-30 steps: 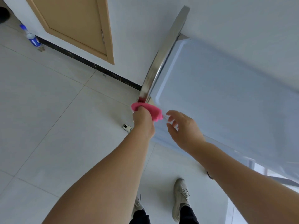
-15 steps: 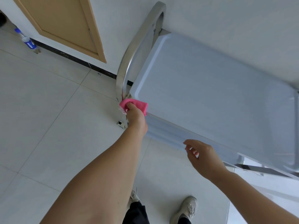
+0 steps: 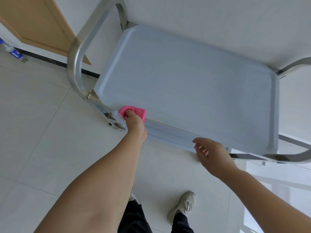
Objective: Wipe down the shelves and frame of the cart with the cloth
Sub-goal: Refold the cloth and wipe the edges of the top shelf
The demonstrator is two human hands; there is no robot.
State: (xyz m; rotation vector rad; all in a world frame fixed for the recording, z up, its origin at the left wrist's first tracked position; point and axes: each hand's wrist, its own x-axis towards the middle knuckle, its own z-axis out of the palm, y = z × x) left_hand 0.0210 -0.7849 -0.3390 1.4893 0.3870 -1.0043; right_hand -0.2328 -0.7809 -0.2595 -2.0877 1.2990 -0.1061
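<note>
Pink cloth (image 3: 133, 112) sits bunched in our left hand (image 3: 135, 125), fingers pinched tight around it, pressed against the near edge of the cart's top shelf (image 3: 185, 91) close to its left front corner. We have only one view, the head camera looking down, and it shows the pale blue-grey shelf lying bare, with the curved steel frame (image 3: 75, 64) rising as a loop at the left end and a second loop (image 3: 286, 158) curving round the right end. A second ago we held the cloth on the foot of the left frame tube; half a second ago it was at the corner where tube meets shelf; now it has slid rightward onto the shelf rim. We judge that the left frame is done for the moment and that wiping of the shelf edge has begun, with the flat top likely to follow. Our right hand (image 3: 213, 154) hovers just beside the front rim further right, empty, fingers loosely spread and curled; it has drifted away from the cloth, perhaps to steady the cart. Below us are pale floor tiles (image 3: 42, 132), our shoe (image 3: 182, 206), and a bottle (image 3: 11, 51) by the far wall.
</note>
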